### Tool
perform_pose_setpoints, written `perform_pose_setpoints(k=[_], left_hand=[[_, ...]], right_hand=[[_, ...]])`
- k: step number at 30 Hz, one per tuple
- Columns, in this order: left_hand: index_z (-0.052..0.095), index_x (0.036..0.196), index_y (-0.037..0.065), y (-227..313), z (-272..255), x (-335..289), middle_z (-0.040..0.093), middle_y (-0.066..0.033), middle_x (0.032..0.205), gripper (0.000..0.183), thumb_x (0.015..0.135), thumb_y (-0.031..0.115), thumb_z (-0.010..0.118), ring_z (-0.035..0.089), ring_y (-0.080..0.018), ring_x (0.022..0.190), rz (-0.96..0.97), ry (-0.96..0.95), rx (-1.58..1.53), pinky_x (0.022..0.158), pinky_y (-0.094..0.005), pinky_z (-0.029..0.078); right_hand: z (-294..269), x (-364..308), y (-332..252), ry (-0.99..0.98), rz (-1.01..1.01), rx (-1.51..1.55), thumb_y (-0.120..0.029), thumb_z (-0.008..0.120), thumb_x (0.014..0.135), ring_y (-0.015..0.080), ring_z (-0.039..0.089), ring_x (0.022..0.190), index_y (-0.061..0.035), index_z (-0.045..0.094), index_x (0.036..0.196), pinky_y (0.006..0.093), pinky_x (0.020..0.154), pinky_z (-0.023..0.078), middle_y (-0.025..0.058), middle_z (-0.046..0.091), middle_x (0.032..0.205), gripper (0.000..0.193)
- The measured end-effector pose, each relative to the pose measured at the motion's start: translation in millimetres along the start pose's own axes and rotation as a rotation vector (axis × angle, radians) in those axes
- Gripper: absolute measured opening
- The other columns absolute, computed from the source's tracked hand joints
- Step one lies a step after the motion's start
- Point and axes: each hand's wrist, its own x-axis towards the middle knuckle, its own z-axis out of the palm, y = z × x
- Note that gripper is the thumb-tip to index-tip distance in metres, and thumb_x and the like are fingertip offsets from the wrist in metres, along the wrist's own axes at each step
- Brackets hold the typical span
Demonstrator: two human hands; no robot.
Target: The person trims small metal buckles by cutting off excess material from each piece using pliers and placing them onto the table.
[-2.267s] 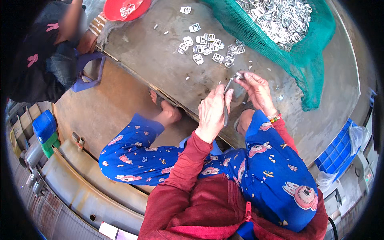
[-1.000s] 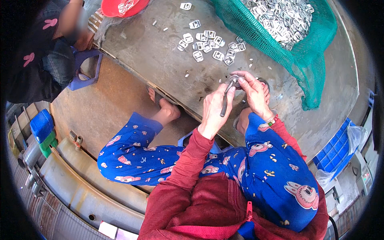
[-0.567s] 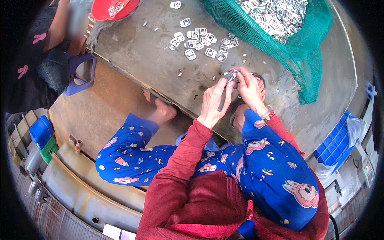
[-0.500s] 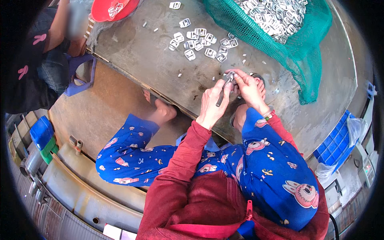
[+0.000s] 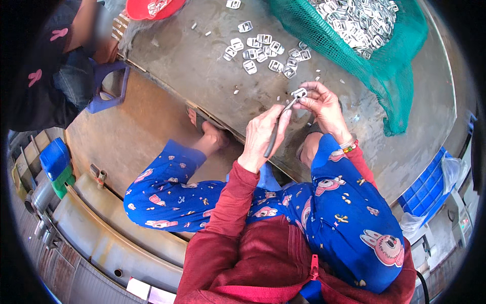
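Observation:
My left hand point(image 5: 264, 130) is closed around a slim hand tool point(image 5: 271, 144) with a dark handle. The tool slants up to the right, and its narrow tip meets a small silver metal buckle point(image 5: 300, 92). The buckle is pinched in the fingertips of my right hand point(image 5: 325, 110), above the grey metal table point(image 5: 197, 66). The tool's exact kind I cannot make out. More loose silver buckles point(image 5: 262, 52) lie scattered on the table beyond my hands.
A green mesh sack point(image 5: 372, 76) full of buckles lies at the far right. At the far left stands a red bowl point(image 5: 174, 11) with a few pieces. A person point(image 5: 38, 86) sits on the left by a purple stool point(image 5: 119, 88). A blue crate point(image 5: 428, 187) is on the right.
Both hands have risen slightly and drawn a little apart, so the buckle now shows between the right fingertips. The tool has tilted into a longer slant. The whole view has shifted a little.

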Motion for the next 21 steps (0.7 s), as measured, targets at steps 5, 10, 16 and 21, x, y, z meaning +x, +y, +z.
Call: perform_pose_setpoints(k=[5, 10, 16, 21], left_hand=[[0.058, 0.090, 0.005, 1.1, 4.5, 2.1, 0.060, -0.0177, 0.071, 0.014, 0.089, 0.019, 0.056, 0.059, -0.0363, 0.062, -0.019, 0.005, 0.128, 0.055, -0.0404, 0.045], [0.057, 0.087, 0.006, 3.3, 4.8, 1.5, 0.061, -0.0171, 0.073, 0.015, 0.089, 0.020, 0.056, 0.060, -0.0376, 0.065, -0.039, -0.007, 0.205, 0.056, -0.0432, 0.046], [0.057, 0.084, 0.004, -2.8, 10.4, 2.0, 0.061, -0.0171, 0.071, 0.017, 0.089, 0.020, 0.056, 0.060, -0.0363, 0.063, 0.009, -0.118, 0.224, 0.055, -0.0415, 0.046], [0.059, 0.083, 0.004, -14.5, 22.3, -5.6, 0.060, -0.0174, 0.069, 0.016, 0.089, 0.019, 0.057, 0.060, -0.0357, 0.060, 0.021, -0.017, 0.085, 0.053, -0.0404, 0.045]], right_hand=[[9.9, -3.0, -4.9, -0.004, -0.085, -0.096, 0.003, 0.057, 0.086, 0.0195, 0.064, 0.090, 0.0013, 0.050, 0.108, 0.0317, 0.080, 0.055, 0.0132, 0.064, 0.096, 0.023], [24.1, -10.9, -14.3, -0.011, -0.073, -0.254, -0.002, 0.053, 0.091, 0.0172, 0.064, 0.090, 0.0030, 0.054, 0.109, 0.0282, 0.080, 0.055, 0.0117, 0.065, 0.096, 0.019], [2.8, -5.5, 0.5, -0.016, -0.005, -0.276, -0.015, 0.047, 0.097, 0.0107, 0.061, 0.060, 0.0019, 0.059, 0.101, 0.0220, 0.052, 0.050, 0.0067, 0.064, 0.078, 0.022], [-6.3, 2.0, 19.3, 0.017, 0.056, -0.204, -0.019, 0.048, 0.097, 0.0082, 0.055, 0.049, 0.0005, 0.060, 0.097, 0.0208, 0.038, 0.039, 0.0039, 0.061, 0.070, 0.023]])
